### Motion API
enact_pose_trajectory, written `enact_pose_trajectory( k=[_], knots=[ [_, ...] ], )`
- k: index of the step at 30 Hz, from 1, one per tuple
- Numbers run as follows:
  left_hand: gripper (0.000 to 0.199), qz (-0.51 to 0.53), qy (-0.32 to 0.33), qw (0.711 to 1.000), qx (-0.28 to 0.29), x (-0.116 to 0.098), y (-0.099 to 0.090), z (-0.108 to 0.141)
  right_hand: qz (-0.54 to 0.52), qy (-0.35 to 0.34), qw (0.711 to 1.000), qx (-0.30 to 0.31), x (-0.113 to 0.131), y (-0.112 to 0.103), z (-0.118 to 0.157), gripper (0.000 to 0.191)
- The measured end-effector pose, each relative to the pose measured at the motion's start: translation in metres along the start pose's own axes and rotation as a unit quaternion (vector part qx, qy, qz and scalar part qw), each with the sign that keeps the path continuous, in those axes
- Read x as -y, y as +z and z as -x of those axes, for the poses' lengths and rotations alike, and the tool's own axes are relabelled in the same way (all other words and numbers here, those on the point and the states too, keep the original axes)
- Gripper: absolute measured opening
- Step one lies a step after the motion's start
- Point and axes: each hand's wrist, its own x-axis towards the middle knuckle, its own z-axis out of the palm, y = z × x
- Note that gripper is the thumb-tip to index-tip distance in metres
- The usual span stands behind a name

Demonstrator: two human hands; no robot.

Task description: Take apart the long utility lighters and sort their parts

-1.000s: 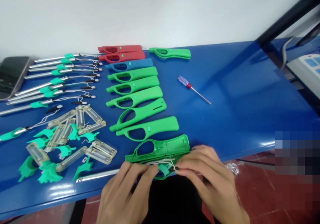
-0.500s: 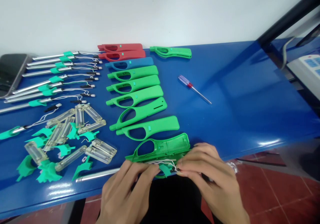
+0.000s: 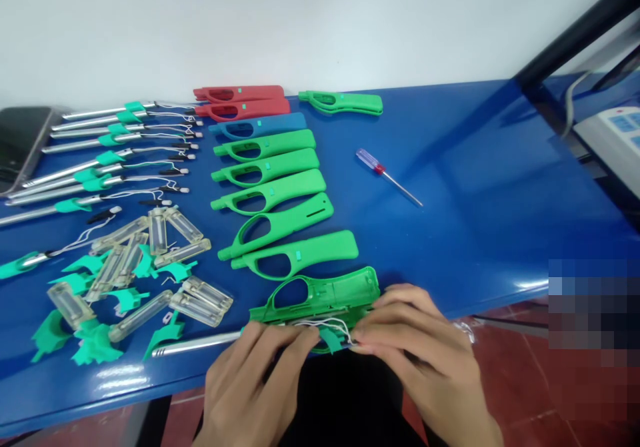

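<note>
Close to the table's front edge, my left hand (image 3: 257, 367) is closed around a green lighter casing half and its metal tube (image 3: 200, 344), which sticks out to the left. White wires (image 3: 333, 322) curve over a teal trigger (image 3: 330, 339) between my hands. My right hand (image 3: 420, 337) is closed, its thumb and fingertips pinching the wires' right end at the casing; the piece in the pinch is mostly hidden. Just behind lies another green casing half (image 3: 345, 288), hollow side up, touching or nearly touching the held one.
Behind are green casings (image 3: 295, 254), a blue casing (image 3: 280, 125) and red casings (image 3: 265, 106). Leftward lie wired metal tubes (image 3: 60, 200), clear fuel tanks (image 3: 199, 306), teal triggers (image 3: 97, 344) and a phone (image 3: 23, 144). A screwdriver (image 3: 390, 177) lies right of the casings.
The tube's left tip has risen slightly. My right fingertips have shifted a little, and the dark piece at the wire end is now largely covered. The laid-out parts stay put.
</note>
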Motion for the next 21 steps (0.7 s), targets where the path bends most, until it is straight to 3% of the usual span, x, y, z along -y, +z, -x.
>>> enact_pose_trajectory(
  k=[10,21],
  knots=[
    [0.052,-0.078,0.022,0.995,0.054,0.005,-0.011,0.011,0.058,-0.049,0.997,0.007,-0.002,0.003,0.003,0.022],
    [0.037,-0.093,0.025,0.993,0.074,0.011,-0.013,0.013,0.06,-0.063,0.996,0.011,0.0,0.003,0.005,0.025]
  ],
)
